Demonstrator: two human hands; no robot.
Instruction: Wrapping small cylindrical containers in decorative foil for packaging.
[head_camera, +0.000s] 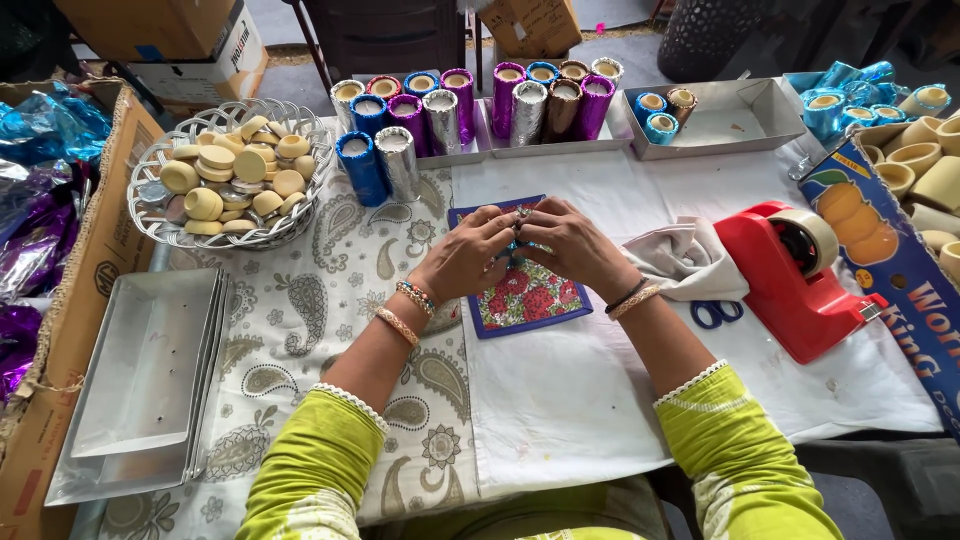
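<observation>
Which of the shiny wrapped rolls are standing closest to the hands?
The blue foil-wrapped roll and the silver foil-wrapped roll beside it. They stand alone on the paisley tablecloth, nearer the hands than the rows in the trays behind.

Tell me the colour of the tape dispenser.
Red, with a roll of tan tape; the tape dispenser shows best in the head view.

Red tape dispenser, floral mat, perhaps blue-edged
</observation>
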